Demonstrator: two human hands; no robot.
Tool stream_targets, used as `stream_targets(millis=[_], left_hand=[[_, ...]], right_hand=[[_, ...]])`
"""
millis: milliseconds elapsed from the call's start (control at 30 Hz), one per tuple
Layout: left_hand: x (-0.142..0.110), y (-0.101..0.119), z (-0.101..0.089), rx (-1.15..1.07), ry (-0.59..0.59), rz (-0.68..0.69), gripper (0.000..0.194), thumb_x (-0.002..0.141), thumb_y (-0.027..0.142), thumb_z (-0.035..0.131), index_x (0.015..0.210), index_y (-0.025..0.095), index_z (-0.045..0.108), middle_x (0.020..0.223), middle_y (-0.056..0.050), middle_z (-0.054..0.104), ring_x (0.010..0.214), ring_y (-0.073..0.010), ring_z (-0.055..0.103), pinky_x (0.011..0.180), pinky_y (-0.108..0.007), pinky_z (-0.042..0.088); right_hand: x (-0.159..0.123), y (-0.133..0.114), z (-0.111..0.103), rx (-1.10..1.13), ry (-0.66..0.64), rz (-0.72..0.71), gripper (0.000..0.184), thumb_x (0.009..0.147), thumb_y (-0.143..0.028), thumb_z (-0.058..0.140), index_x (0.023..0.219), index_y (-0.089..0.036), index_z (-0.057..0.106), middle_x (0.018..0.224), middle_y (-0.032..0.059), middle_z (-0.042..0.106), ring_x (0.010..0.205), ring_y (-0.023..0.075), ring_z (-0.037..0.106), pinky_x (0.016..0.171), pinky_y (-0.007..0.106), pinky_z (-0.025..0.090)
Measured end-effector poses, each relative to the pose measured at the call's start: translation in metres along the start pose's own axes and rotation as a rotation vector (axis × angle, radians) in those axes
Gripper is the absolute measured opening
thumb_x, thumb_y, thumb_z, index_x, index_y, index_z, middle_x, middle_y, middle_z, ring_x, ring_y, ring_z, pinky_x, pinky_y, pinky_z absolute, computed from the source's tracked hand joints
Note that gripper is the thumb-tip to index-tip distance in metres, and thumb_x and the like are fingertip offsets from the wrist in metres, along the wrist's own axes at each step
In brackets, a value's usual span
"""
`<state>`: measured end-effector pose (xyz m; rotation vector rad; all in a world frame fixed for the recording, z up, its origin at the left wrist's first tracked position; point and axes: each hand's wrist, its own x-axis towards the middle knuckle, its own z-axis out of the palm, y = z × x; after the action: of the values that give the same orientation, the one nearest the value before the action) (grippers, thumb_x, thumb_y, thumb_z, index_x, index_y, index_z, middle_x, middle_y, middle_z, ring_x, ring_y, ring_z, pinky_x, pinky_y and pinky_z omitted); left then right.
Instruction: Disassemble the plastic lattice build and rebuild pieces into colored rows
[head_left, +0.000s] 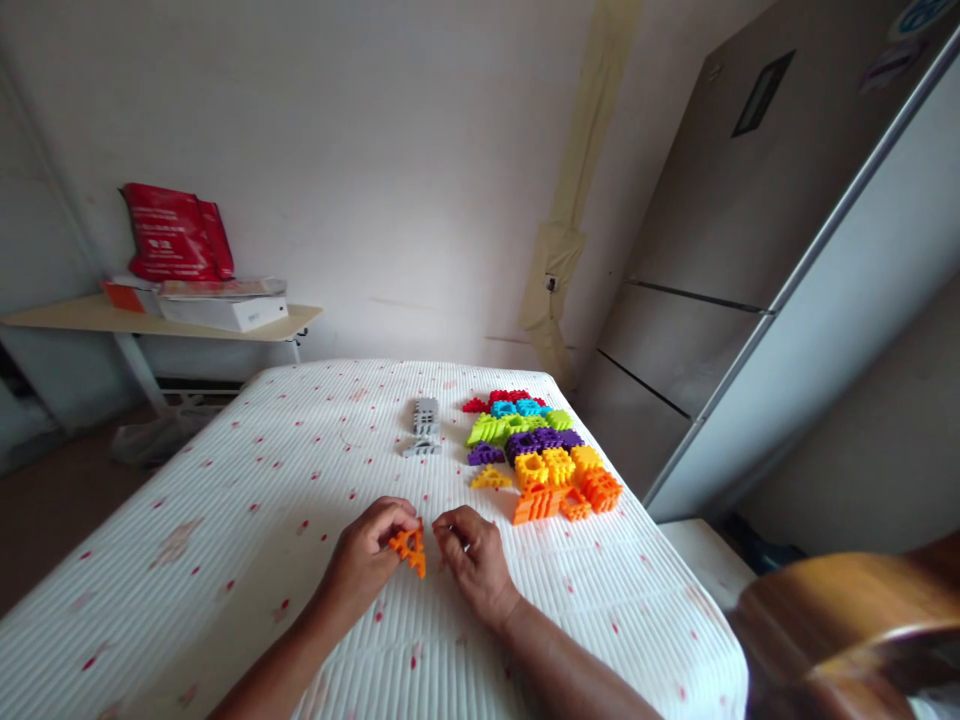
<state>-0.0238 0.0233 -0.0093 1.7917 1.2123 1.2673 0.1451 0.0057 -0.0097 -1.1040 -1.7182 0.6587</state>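
My left hand (367,552) pinches a small orange triangular plastic block (409,548) just above the white cloth-covered table (247,520). Close to the block's right side is my right hand (474,558), fingers curled inward; I cannot make out whether it holds anything. Beyond my hands lies a sorted group of toothed building blocks: orange (570,495), yellow (544,468), purple (536,442), green (506,428), blue (517,408) and red (504,399). A grey block piece (424,426) lies left of the group.
A tall grey fridge (750,260) stands to the right of the table. At the left wall a shelf (90,318) carries a red bag (176,235) and flat boxes. A wooden chair back (847,610) is at the lower right.
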Motion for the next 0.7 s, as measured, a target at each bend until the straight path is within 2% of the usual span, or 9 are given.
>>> stream_targets(millis=[100, 167, 300, 367, 533, 700], left_hand=[[-0.007, -0.008, 0.001, 0.009, 0.015, 0.019, 0.021, 0.054, 0.009, 0.046, 0.064, 0.021, 0.059, 0.079, -0.001, 0.061, 0.079, -0.0169, 0.059, 0.072, -0.029, 0.047], [-0.009, -0.012, -0.002, 0.010, 0.018, 0.028, 0.021, 0.055, 0.007, 0.046, 0.064, 0.021, 0.060, 0.079, -0.001, 0.061, 0.079, -0.0166, 0.059, 0.073, -0.029, 0.047], [-0.010, -0.014, -0.005, -0.022, 0.008, 0.039, 0.024, 0.056, 0.006, 0.043, 0.067, 0.020, 0.059, 0.081, -0.002, 0.061, 0.080, -0.0158, 0.059, 0.072, -0.028, 0.048], [-0.010, -0.012, -0.004, -0.047, -0.014, 0.040, 0.024, 0.056, 0.006, 0.044, 0.066, 0.020, 0.060, 0.081, -0.002, 0.061, 0.078, -0.0155, 0.060, 0.070, -0.027, 0.048], [-0.014, -0.007, 0.000, -0.119, -0.071, 0.020, 0.016, 0.062, 0.011, 0.049, 0.062, 0.019, 0.063, 0.078, -0.002, 0.058, 0.070, -0.0134, 0.057, 0.061, -0.024, 0.048], [-0.015, -0.004, -0.001, -0.165, -0.095, -0.023, 0.011, 0.064, 0.016, 0.054, 0.059, 0.019, 0.063, 0.075, -0.001, 0.052, 0.070, -0.0136, 0.055, 0.057, -0.023, 0.046]], right_hand=[[-0.002, 0.003, -0.002, 0.012, -0.001, 0.021, 0.012, 0.080, -0.023, 0.048, 0.077, -0.019, 0.059, 0.067, 0.0000, 0.058, 0.060, 0.0117, 0.053, 0.055, 0.021, 0.042], [-0.003, 0.003, -0.002, -0.007, -0.018, -0.028, 0.009, 0.077, -0.020, 0.049, 0.078, -0.019, 0.058, 0.067, -0.0001, 0.057, 0.060, 0.0119, 0.053, 0.056, 0.022, 0.042], [-0.004, 0.002, 0.000, -0.060, 0.006, -0.197, 0.015, 0.075, -0.013, 0.045, 0.080, -0.020, 0.057, 0.078, 0.0034, 0.059, 0.074, 0.0145, 0.057, 0.067, 0.026, 0.045], [-0.002, 0.004, 0.002, -0.034, 0.010, -0.224, 0.016, 0.074, -0.012, 0.044, 0.081, -0.020, 0.057, 0.081, 0.0044, 0.060, 0.077, 0.0147, 0.057, 0.070, 0.026, 0.046], [0.000, 0.009, 0.004, 0.015, -0.048, -0.128, 0.020, 0.070, -0.010, 0.047, 0.082, -0.020, 0.059, 0.083, 0.0031, 0.063, 0.074, 0.0129, 0.058, 0.067, 0.023, 0.047], [-0.002, 0.006, 0.004, 0.045, -0.144, -0.061, 0.017, 0.071, -0.013, 0.051, 0.078, -0.021, 0.063, 0.074, 0.0004, 0.062, 0.065, 0.0116, 0.056, 0.061, 0.021, 0.046]])
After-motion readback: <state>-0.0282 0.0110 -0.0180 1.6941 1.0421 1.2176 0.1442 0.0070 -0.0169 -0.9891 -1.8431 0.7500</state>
